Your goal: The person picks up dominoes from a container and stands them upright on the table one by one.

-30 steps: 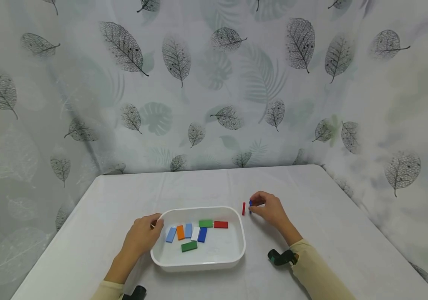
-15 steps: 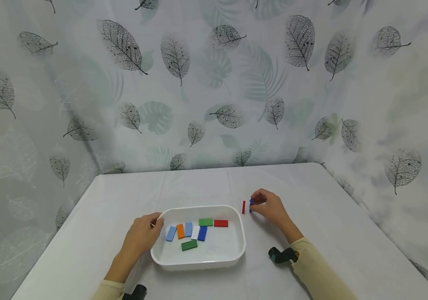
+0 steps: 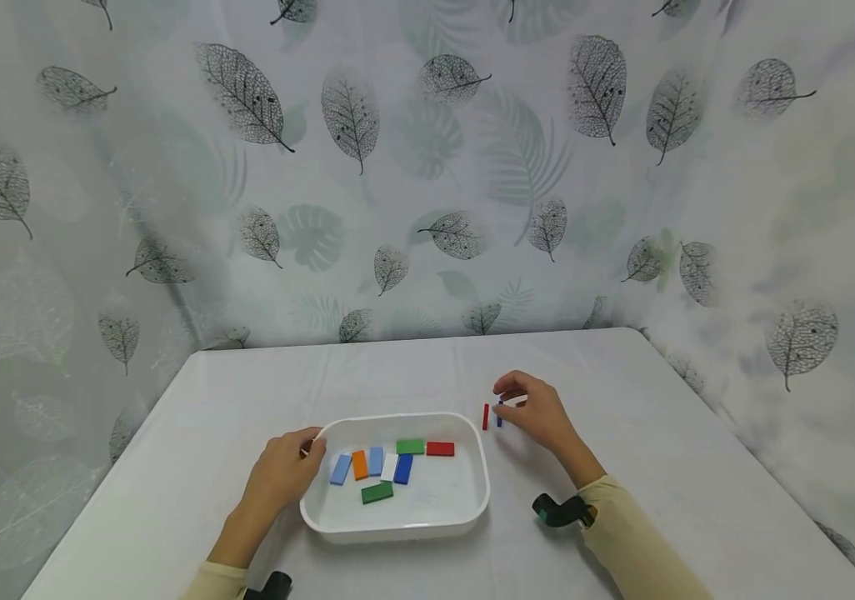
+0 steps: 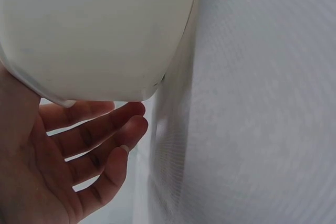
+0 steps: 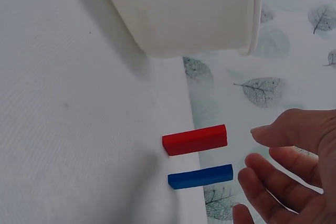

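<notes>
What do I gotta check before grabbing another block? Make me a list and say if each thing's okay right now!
1. Blue block and red block standing on end: ok, both are up.
2. Space between those two: ok, a gap shows.
3. Right hand clear of the blue block: ok, the right wrist view shows a small gap, so maybe lift away gently.
4. Left hand at the tray: ok, it's at the left edge.
5. Left hand gripping firmly: cannot tell, the thumb is mostly hidden in its wrist view.
6. All blocks standing: not ok, eight other blocks lie flat in the tray.
</notes>
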Demonstrator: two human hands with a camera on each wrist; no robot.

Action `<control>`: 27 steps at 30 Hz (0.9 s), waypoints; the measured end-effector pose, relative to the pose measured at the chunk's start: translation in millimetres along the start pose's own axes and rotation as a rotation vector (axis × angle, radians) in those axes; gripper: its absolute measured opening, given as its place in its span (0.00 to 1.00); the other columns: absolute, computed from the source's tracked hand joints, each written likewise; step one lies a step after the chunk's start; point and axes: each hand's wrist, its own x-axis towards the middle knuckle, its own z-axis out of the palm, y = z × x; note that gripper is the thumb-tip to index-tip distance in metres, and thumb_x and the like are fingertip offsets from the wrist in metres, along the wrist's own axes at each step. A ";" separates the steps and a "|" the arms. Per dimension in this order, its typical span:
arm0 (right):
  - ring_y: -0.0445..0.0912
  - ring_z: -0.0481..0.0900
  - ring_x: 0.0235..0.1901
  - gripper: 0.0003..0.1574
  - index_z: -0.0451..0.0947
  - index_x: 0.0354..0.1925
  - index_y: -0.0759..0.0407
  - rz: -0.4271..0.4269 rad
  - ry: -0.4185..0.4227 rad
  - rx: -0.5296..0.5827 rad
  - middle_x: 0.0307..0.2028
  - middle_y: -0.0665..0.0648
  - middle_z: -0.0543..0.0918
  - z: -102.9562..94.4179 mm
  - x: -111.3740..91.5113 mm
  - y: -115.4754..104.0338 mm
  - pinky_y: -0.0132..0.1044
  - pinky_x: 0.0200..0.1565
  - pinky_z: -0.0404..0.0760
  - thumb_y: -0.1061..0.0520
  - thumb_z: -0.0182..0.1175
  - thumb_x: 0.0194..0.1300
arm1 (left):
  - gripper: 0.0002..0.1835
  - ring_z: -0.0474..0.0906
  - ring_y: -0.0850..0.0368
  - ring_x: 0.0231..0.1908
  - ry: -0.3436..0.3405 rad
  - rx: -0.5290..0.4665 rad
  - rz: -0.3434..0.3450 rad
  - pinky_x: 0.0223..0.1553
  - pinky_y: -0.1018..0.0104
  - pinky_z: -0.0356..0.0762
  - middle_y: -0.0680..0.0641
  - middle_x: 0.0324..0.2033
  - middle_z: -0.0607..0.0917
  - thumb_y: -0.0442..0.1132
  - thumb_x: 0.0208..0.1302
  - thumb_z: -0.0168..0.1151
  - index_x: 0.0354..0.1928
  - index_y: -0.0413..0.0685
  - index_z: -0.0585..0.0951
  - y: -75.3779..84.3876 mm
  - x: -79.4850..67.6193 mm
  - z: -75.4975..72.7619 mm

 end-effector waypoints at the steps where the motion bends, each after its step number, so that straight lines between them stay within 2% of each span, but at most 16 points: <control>1: 0.55 0.85 0.48 0.17 0.81 0.47 0.59 -0.001 0.003 -0.002 0.46 0.61 0.86 0.2 -0.1 -2.6 0.54 0.50 0.82 0.65 0.73 0.60 | 0.19 0.77 0.54 0.32 0.000 -0.001 -0.002 0.37 0.54 0.82 0.47 0.36 0.86 0.42 0.75 0.57 0.59 0.39 0.84 -0.1 -0.2 -0.1; 8: 0.54 0.84 0.49 0.18 0.81 0.48 0.59 -0.025 0.036 -0.021 0.46 0.57 0.86 0.8 -1.8 -16.7 0.54 0.51 0.82 0.65 0.73 0.61 | 0.19 0.77 0.53 0.32 -0.005 -0.007 -0.009 0.37 0.54 0.82 0.47 0.36 0.87 0.42 0.75 0.57 0.59 0.38 0.84 0.7 -0.7 -1.4; 12: 0.54 0.84 0.49 0.18 0.81 0.49 0.59 -0.054 0.032 -0.001 0.46 0.59 0.86 2.7 -4.0 -27.8 0.53 0.51 0.83 0.65 0.73 0.61 | 0.19 0.77 0.53 0.32 -0.006 -0.004 -0.009 0.36 0.54 0.82 0.47 0.36 0.86 0.41 0.75 0.57 0.59 0.38 0.84 1.3 -1.0 -2.3; 22: 0.51 0.83 0.47 0.19 0.82 0.49 0.59 -0.247 -0.020 0.002 0.45 0.55 0.86 23.5 -16.6 -64.4 0.52 0.47 0.84 0.66 0.75 0.59 | 0.19 0.77 0.54 0.32 -0.005 -0.015 -0.006 0.36 0.54 0.83 0.47 0.36 0.87 0.42 0.75 0.57 0.59 0.39 0.84 0.8 -0.7 -1.9; 27: 0.48 0.83 0.47 0.18 0.83 0.48 0.58 -0.277 -0.068 -0.002 0.45 0.51 0.86 38.6 -24.1 -73.6 0.47 0.48 0.85 0.66 0.74 0.60 | 0.19 0.77 0.53 0.32 -0.005 -0.017 -0.008 0.37 0.54 0.83 0.47 0.36 0.87 0.42 0.75 0.57 0.59 0.39 0.84 -0.3 -0.2 -0.5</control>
